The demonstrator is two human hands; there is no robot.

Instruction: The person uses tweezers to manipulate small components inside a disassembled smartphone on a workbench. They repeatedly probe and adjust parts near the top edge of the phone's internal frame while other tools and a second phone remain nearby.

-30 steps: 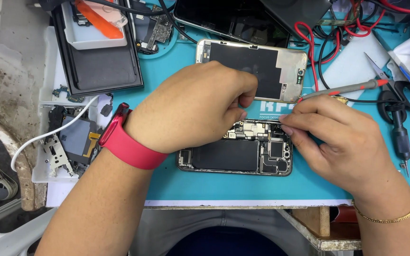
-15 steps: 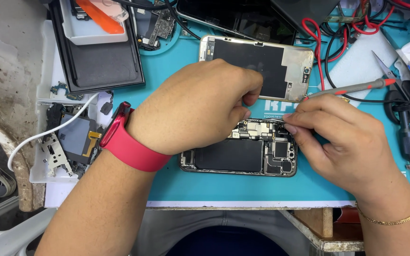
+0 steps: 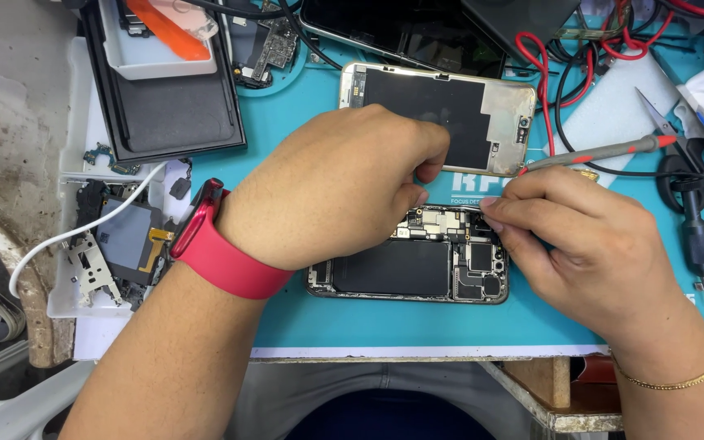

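- Working over an opened dark smartphone body with exposed battery and logic board (image 3: 417, 265), lying flat on the teal rubber repair mat (image 3: 303, 155), near its front edge.
- My left hand (image 3: 336, 191) with a red wrist strap (image 3: 226, 248) arches over the phone's left and top part, fingers curled down toward the board; whether it pinches anything I can't tell, fingertips hidden.
- My right hand (image 3: 592, 248), thin gold bracelet (image 3: 678, 375) on the wrist, has thumb and forefinger pressed together at the phone's upper right corner; what's pinched is too small to see.
- Detached silver-framed phone screen panel, dark back up (image 3: 437, 114), sits just behind the hands.
- Grey probe with red tip (image 3: 605, 152) lies right of that panel, just above my right hand.
- Black-handled scissors (image 3: 694, 147) and a black screwdriver (image 3: 698, 244) far right.
- White tray of loose phone parts (image 3: 116, 236) at left, apart from the phone.
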